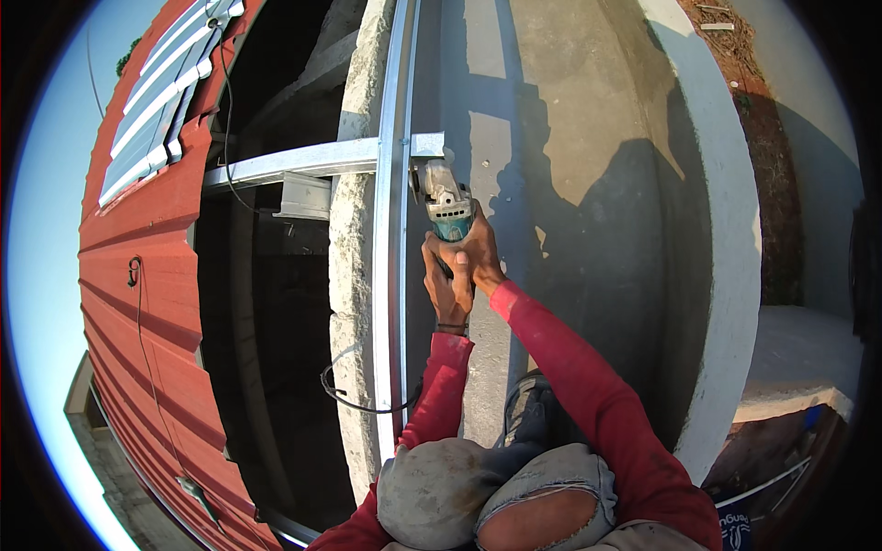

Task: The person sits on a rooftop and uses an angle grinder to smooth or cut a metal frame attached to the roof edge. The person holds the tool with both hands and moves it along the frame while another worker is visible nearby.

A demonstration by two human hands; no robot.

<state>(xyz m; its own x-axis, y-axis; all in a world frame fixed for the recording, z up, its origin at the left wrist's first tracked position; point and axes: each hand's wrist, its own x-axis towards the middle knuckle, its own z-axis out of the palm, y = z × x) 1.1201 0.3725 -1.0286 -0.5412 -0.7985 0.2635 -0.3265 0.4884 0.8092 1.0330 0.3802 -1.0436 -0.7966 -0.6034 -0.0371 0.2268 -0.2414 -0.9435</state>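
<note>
Both hands (pixel 480 250) together, clamped around the teal body of a grinder (pixel 449 209), its head just beside a long metal beam (pixel 392 230), near the end of a crossing beam (pixel 303 162), rough wall (pixel 349 266) leftward, red roof (pixel 138 321) beyond.

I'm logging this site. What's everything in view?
angle grinder: one, teal and grey, in both hands
long beam: one, silver, left of grinder
cross beam: one, silver, crossing long beam
short channel: one, silver, by cross beam
ledge: one, pale, beside long beam
roof: one, red, left
corrugated sheets: several, silver, on roof
cables: several, black, left half
parapet: one, pale, right
sleeves: two, red, lower centre
trousers: one pair, grey, bottom
left hand, right hand: one each, bare, on grinder
</note>
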